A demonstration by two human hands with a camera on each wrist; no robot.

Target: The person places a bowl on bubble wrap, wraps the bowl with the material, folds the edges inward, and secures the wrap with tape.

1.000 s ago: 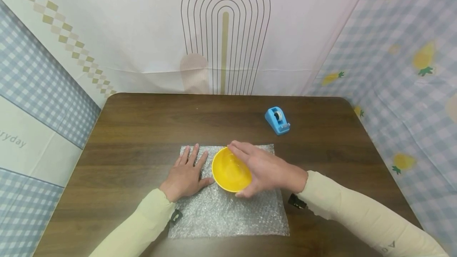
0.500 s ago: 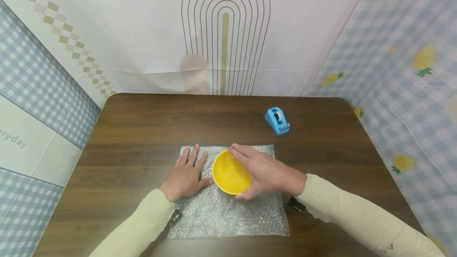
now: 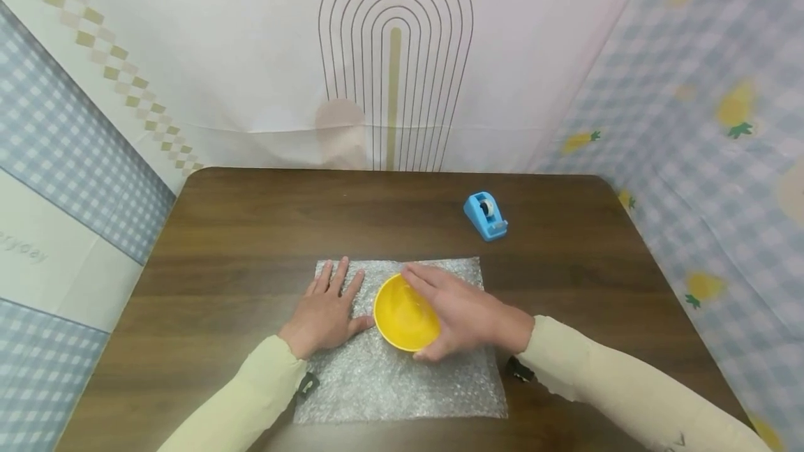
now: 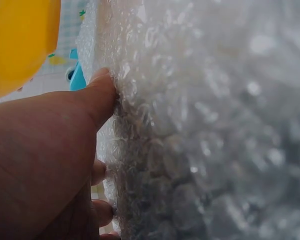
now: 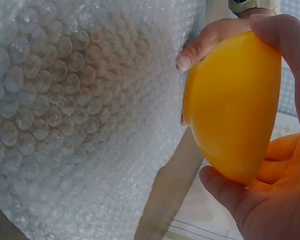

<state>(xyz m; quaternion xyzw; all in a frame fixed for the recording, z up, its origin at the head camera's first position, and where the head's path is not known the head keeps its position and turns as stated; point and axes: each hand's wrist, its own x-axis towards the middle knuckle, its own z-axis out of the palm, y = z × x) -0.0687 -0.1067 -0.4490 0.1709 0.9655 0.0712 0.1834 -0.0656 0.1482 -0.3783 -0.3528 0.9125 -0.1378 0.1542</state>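
Observation:
A yellow bowl [image 3: 405,314] is over the middle of a sheet of bubble wrap [image 3: 402,389], its hollow side facing up. My right hand [image 3: 467,314] grips the bowl from the right, thumb and fingers spread across its rim, as the right wrist view also shows on the bowl [image 5: 235,105]. In that view the bowl's foot is close to the wrap; whether it touches cannot be told. My left hand [image 3: 323,316] rests flat on the left part of the wrap, fingers spread, thumb beside the bowl. Bubbles of the wrap [image 4: 200,125] fill much of the left wrist view.
A blue tape dispenser [image 3: 486,216] stands behind the wrap, to the right, on the dark wooden table [image 3: 251,222]. A patterned curtain [image 3: 251,54] hangs along the table's far edge, with checked cloth [image 3: 691,124] at the right.
My right hand has brought the bowl slightly nearer to me over the wrap. The left hand stays in place, and the head view has tilted a little.

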